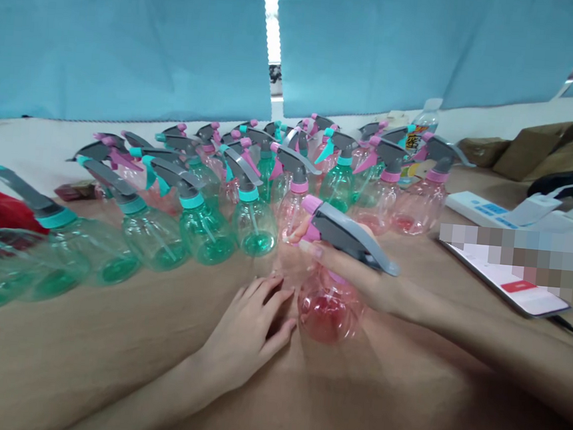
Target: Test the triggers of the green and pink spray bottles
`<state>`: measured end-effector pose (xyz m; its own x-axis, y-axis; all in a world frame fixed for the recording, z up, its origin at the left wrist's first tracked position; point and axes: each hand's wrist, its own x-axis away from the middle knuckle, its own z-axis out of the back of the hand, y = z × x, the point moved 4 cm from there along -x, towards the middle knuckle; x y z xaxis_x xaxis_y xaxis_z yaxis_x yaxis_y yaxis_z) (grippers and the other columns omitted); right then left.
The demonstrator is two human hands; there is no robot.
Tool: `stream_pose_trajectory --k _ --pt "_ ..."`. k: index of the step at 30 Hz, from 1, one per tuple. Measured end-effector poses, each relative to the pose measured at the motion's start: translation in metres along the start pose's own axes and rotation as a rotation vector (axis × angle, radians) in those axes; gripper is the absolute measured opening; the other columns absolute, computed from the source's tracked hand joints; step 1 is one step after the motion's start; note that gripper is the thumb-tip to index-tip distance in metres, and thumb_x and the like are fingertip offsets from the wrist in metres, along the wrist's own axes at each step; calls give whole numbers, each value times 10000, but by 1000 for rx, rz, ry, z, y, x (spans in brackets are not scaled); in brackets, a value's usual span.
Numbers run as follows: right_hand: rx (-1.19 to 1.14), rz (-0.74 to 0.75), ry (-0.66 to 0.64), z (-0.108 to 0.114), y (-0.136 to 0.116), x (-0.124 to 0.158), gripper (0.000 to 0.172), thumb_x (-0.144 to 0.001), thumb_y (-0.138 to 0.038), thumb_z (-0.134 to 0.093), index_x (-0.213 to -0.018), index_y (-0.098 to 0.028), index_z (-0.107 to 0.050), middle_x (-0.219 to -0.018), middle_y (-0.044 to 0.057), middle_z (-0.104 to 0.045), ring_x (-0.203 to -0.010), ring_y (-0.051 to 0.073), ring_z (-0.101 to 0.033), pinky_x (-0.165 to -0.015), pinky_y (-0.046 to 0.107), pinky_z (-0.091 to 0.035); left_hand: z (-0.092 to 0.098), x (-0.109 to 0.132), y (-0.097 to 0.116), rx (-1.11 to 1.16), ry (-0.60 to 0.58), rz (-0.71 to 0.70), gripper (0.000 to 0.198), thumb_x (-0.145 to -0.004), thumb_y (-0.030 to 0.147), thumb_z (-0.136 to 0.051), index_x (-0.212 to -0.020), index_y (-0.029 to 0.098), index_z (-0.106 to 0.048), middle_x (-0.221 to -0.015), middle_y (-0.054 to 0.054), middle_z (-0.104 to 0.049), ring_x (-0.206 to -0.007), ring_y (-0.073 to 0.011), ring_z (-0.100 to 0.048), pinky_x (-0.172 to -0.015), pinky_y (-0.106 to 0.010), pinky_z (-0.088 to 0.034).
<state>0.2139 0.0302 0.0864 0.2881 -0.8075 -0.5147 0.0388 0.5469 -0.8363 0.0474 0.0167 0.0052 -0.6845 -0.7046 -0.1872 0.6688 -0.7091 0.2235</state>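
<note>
"Pink spray bottle (331, 312): how far along?"

"Leftmost, I see green bottles (209, 235) with spray heads (170, 173) fitted; this one's fitted too (what's left, I can't tell)."

"Hands?"

"Left hand (252, 319) half-open, seemingly empty, on the table (156, 331) just beside it; right hand (361, 277) curled round its neck, forearm (480, 346) slanting in."

Blue sheeting (131, 41) (split by a bright strip (271, 13)) backs a brown tabletop (28, 360).
</note>
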Motion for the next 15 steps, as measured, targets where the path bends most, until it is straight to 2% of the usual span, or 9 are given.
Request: stream_pose_trajectory --k 3,7,11,15 --pt "18 -26 1 2 5 3 133 -867 -230 -602 -781 -214 -501 -706 -62 -485 -614 86 -427 -573 235 -339 0 0 0 8 9 -3 318 -936 304 -507 -1232 195 -546 -1318 -127 -524 -1228 -310 -464 -991 -504 -401" --pt "137 -23 -8 6 12 6 77 -903 -208 -554 -831 -223 -531 -724 -60 -515 -630 90 -445 -580 238 -335 0 0 -1 2 7 -4 315 -930 300 -520 -1220 180 -555 -1313 -134 -525 -1225 -314 -466 -988 -505 -403" --pt "185 49 12 5 7 4 67 -910 -256 -556 -848 -237 -542 -686 -70 -480 -583 83 -401 -549 241 -313 0 -1 0 1 5 0 298 -934 304 -514 -1202 182 -561 -1313 -136 -526 -1227 -312 -463 -983 -502 -407" --pt "201 84 19 3 1 1 112 -924 -307 -531 -840 -233 -537 -671 -70 -481 -571 82 -411 -534 242 -311 0 -1 0 10 10 -2 291 -936 314 -508 -1193 190 -565 -1311 -130 -530 -1233 -309 -462 -991 -499 -403"
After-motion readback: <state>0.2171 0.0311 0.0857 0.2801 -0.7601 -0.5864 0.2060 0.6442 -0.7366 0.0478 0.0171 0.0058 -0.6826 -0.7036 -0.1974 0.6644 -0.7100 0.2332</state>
